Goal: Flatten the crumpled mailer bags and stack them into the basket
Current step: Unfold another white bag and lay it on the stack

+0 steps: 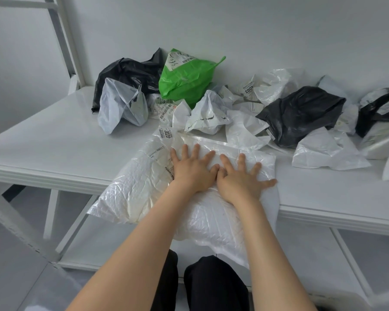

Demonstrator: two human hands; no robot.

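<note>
The left hand (190, 170) and right hand (241, 179) press straight, spread fingers (196, 151) on the bag (142, 189), seemingly light and slippery, best gripped at edges beyond the fingertips.

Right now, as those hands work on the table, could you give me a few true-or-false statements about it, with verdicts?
1. The left hand and the right hand press flat on a white mailer bag. True.
2. A green bag lies flattened under the hands. False: the green bag sits crumpled at the back, by the wall.
3. The white mailer bag hangs over the table's front edge. True.
4. Every bag on the table is white. False: a black bag lies among them.
</note>
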